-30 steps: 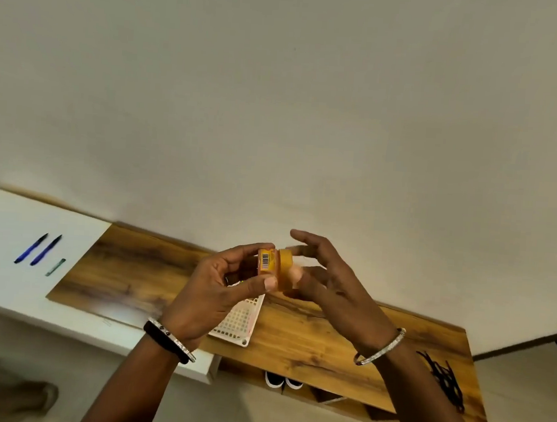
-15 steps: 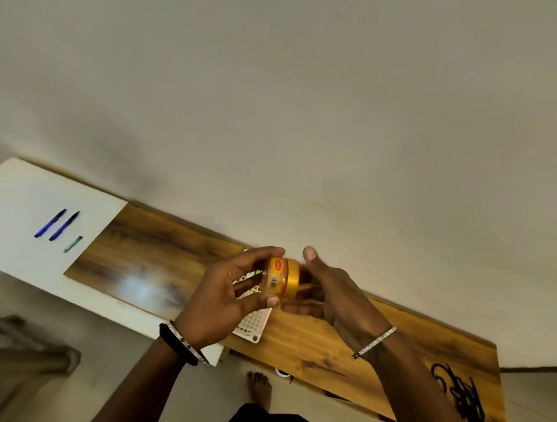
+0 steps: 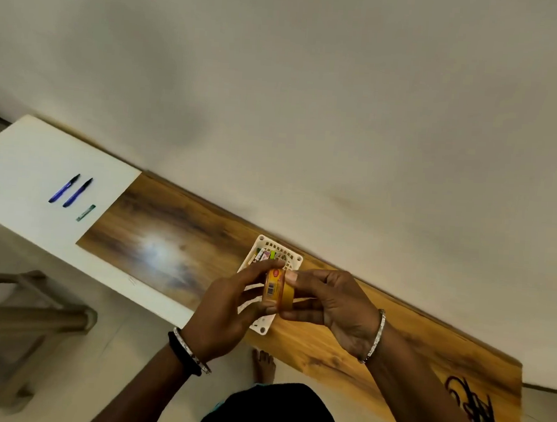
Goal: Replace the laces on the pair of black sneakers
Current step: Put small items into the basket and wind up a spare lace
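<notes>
L hand [image 3: 227, 309] & R hand [image 3: 333, 307] are both gripping a small orange jar [image 3: 276, 288], fingers curling round it from either side, just above a white perforated basket [image 3: 279, 250]. Black laces [image 3: 477, 412] are lying in a loose heap well R of the grip, nearer the person, untouched. Wood-grain tabletop [image 3: 176, 236] is running under the grip. Blue pens [image 3: 64, 188] are lying far L on a white section [image 3: 26, 167]. Plain wall [image 3: 311, 97] beyond the grip. Tan plastic stool [image 3: 16, 317] is standing on the floor, L of the grip.

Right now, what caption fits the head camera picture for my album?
Left hand and right hand grip a yellow jar in front of a white basket.
</notes>
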Tool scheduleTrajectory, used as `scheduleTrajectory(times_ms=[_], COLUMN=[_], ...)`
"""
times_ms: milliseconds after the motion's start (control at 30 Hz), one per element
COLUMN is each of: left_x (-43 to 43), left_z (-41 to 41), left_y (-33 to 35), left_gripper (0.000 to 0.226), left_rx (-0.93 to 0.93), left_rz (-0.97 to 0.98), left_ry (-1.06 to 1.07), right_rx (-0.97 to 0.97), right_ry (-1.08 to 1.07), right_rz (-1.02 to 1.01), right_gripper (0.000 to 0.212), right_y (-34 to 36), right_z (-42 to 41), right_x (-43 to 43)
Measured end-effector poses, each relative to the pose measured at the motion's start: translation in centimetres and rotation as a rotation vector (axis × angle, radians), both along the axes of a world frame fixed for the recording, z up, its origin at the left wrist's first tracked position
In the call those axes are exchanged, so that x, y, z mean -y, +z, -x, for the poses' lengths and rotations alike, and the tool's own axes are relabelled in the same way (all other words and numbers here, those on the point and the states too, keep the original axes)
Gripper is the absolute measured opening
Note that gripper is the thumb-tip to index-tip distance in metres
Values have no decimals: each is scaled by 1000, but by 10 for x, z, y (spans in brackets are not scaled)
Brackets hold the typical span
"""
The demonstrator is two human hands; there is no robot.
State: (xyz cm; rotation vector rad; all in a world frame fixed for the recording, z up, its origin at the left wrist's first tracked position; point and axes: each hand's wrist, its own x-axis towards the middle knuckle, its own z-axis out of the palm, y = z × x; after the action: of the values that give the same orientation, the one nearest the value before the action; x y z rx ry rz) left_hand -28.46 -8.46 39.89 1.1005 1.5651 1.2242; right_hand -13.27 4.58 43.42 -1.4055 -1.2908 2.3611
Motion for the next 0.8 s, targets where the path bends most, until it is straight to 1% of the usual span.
scheduleTrajectory(times_ms=[133,200,267,300,333,433,500,567,667,733,800], left_x=[-2,-6,-14,-19,-24,-36,-40,-41,-39,-34,-29], left_z=[1,6,12,14,15,22,28,35,45,50,53], left_y=[-35,-61,-87,-100,-111,-133,-146,-158,-176,-190,-205], left_gripper=[56,60,65,64,58,28,17,14,12,13,12], left_rx=[81,94,104,114,100,-5,-33,-62,-138,-163,-185], left_rz=[100,199,330,386,421,456,489,525,578,606,638], left_ry=[0,-8,57,117,184,366,414,417,439,470,495], right_rx=[103,143,203,260,315,425,505,594,686,702,693], right_ry=[-1,-27,-56,-68,-92,-130,-93,13,192,284,345], right_rz=[148,211,197,149,104,3,-104,-258,-460,-537,-583], right_gripper=[33,33,31,32,33,31,30,38,58,60,55], right_y=[-37,-62,-95,-116,-136,-191,-228,-259,-302,-326,-346], right_z=[8,12,19,22,26,39,49,60,80,93,106], right_x=[-7,-9,-15,-19,-23,-38,-46,-51,-55,-56,-58])
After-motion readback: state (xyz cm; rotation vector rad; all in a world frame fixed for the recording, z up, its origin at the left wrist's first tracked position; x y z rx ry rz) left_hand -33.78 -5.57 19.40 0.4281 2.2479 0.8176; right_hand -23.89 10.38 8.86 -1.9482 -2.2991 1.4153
